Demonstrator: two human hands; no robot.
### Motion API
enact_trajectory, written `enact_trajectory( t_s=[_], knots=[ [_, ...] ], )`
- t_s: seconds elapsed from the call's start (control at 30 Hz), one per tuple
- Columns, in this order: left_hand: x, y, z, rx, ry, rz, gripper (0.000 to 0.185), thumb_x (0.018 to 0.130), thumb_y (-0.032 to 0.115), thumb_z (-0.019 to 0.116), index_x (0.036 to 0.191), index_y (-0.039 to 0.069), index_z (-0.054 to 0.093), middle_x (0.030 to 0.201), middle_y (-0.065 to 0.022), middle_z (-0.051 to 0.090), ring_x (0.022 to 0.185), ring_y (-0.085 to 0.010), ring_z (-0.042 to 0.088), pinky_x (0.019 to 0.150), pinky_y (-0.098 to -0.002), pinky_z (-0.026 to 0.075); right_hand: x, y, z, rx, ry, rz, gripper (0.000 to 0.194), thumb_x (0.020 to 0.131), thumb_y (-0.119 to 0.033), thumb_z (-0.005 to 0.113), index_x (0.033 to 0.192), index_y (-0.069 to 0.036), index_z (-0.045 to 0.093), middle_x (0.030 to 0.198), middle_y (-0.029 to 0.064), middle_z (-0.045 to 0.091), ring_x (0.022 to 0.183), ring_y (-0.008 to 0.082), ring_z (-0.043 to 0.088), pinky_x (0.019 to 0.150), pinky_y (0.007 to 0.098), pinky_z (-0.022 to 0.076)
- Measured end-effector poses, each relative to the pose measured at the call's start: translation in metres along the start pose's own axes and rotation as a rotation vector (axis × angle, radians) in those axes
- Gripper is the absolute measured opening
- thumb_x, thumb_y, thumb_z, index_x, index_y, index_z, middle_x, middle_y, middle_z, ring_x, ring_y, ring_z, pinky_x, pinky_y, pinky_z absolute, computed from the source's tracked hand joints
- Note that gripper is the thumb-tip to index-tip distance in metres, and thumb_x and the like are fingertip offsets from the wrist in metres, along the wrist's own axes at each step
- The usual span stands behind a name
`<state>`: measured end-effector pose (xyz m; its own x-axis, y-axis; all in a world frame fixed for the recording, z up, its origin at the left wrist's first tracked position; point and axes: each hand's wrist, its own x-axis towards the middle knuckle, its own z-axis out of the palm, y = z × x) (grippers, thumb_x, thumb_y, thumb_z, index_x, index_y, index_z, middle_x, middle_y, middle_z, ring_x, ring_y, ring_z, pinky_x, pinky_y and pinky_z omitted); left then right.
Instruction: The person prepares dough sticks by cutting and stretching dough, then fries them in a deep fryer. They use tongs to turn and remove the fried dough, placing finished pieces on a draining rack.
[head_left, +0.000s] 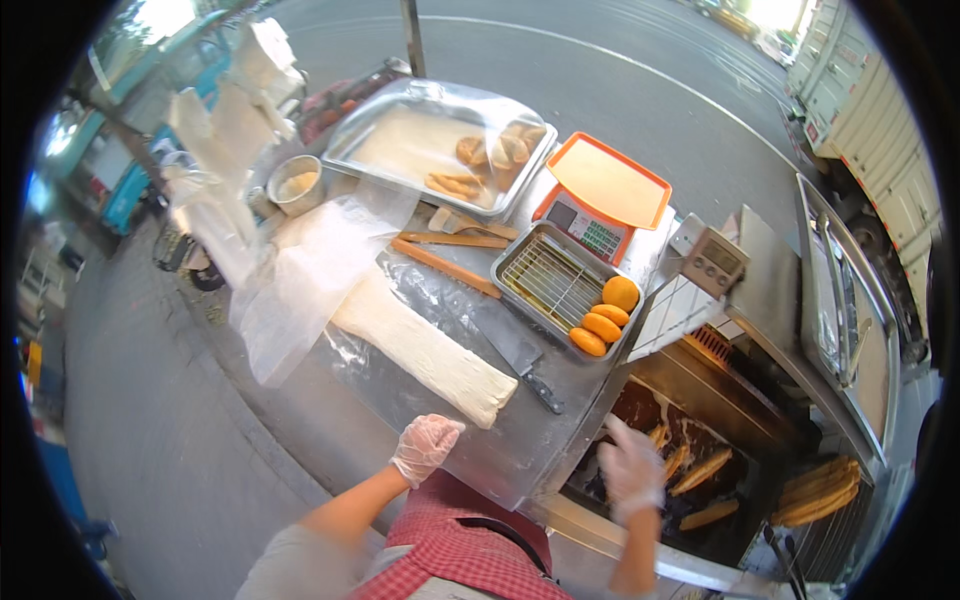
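Note:
My left hand (427, 448), in a clear plastic glove, is curled closed at the near edge of the metal worktop (480, 465); no held thing shows. Just beyond it lies a long flat strip of dough (427, 345), its far end under a clear plastic sheet (322, 255). My right hand (634, 469), also gloved and blurred by motion, is over the left side of the fryer (600, 487), fingers apart and nothing visible in them. Several fried dough sticks (701, 472) float in the dark oil beside it. A cleaver (517, 352) rests right of the dough, handle towards me.
Wooden sticks (446, 266) lie behind the dough. A wire-racked tray (555, 285) holds several round fried cakes (600, 325). Behind stand an orange scale (585, 217) and a covered tray (352, 169). More dough sticks (817, 491) and tongs (784, 555) are at right.

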<state>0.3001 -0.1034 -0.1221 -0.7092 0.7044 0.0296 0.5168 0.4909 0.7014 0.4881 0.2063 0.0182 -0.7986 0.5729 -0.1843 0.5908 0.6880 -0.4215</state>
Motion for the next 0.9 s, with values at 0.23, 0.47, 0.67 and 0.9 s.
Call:
enact_trajectory(
  t_s=[0.23, 0.47, 0.67, 0.9],
  knots=[
    [0.037, -0.050, -0.034, -0.213, -0.550, 0.590, 0.022, 0.094, 0.019, 0.066, 0.115, 0.014, 0.069, 0.107, -0.0085, 0.072, 0.094, -0.0332, 0.068, 0.084, -0.0435, 0.056, 0.138, -0.078, 0.159, -0.355, -0.121, 0.066, 0.087, 0.085, -0.012, 0.063, 0.163, -0.028, 0.027, 0.116, 0.0139, 0.059, 0.108, 0.0337, 0.060, 0.092, 0.0458, 0.0520],
    [0.064, -0.067, 0.013, -0.220, -0.650, 0.949, 0.035, 0.094, 0.013, 0.056, 0.127, 0.007, 0.064, 0.129, -0.0139, 0.065, 0.114, -0.0311, 0.066, 0.096, -0.0414, 0.056, 0.131, -0.066, 0.129, -0.252, -0.029, -0.028, 0.034, 0.092, -0.026, 0.064, 0.125, -0.033, 0.067, 0.086, 0.0070, 0.064, 0.082, 0.0297, 0.068, 0.070, 0.0463, 0.0559],
    [0.097, -0.067, 0.030, -0.139, -0.626, 0.881, 0.033, 0.096, 0.019, 0.059, 0.128, 0.014, 0.065, 0.128, -0.0088, 0.068, 0.115, -0.0289, 0.066, 0.096, -0.0412, 0.056, 0.118, -0.062, 0.122, -0.331, -0.173, -0.197, 0.024, 0.094, -0.026, 0.059, 0.116, -0.029, 0.069, 0.087, 0.0082, 0.069, 0.082, 0.0304, 0.070, 0.069, 0.0472, 0.0570],
    [0.127, -0.085, -0.076, 0.113, -0.583, 0.725, 0.053, 0.092, 0.033, 0.068, 0.138, 0.009, 0.058, 0.136, -0.0159, 0.061, 0.126, -0.0349, 0.057, 0.109, -0.0464, 0.045, 0.015, -0.075, 0.144, 0.141, 0.099, 0.471, 0.036, 0.102, -0.032, 0.050, 0.132, -0.023, 0.067, 0.095, 0.0192, 0.072, 0.089, 0.0402, 0.068, 0.078, 0.0531, 0.0536]
  ],
)
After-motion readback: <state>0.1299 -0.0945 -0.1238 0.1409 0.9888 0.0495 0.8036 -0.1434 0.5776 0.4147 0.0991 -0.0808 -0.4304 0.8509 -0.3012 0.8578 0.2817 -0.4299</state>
